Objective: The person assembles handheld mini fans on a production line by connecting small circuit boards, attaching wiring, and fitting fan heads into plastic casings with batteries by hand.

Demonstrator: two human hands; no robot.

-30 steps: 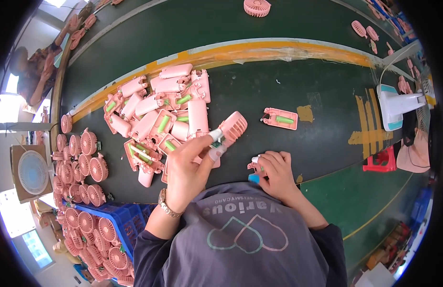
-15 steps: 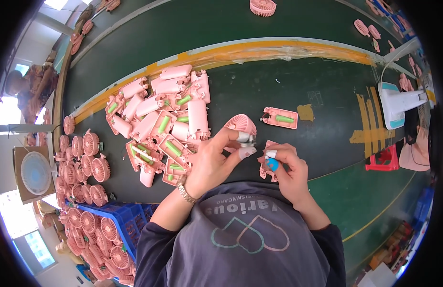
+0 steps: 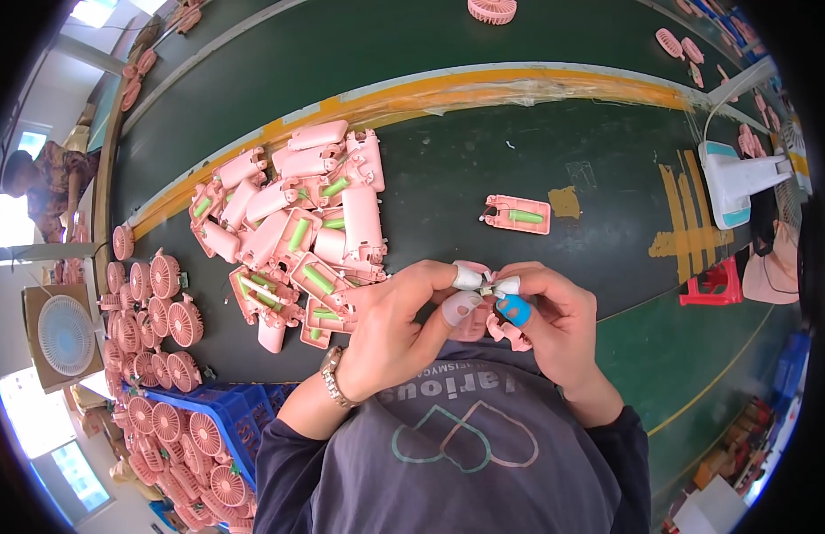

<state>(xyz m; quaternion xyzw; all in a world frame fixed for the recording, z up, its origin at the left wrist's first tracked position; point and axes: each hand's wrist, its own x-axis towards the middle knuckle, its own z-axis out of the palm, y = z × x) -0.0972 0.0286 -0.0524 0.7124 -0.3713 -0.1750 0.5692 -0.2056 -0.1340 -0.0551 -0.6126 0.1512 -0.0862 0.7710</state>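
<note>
Pink parts [image 3: 509, 335] between both grips [image 3: 390, 329] [image 3: 559, 319]

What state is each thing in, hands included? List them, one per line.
Left hand: pinching pink parts.
Right hand: closed on pink parts too.
Pink parts: held close together, partly covered by the hands.
Lone pink casing: open side up, green cylinder inside.
Casing pile: jumbled, some open side up.
Blue crate: heaped with pink fan heads.
Round white fan: spinning or still, cannot tell.
</note>
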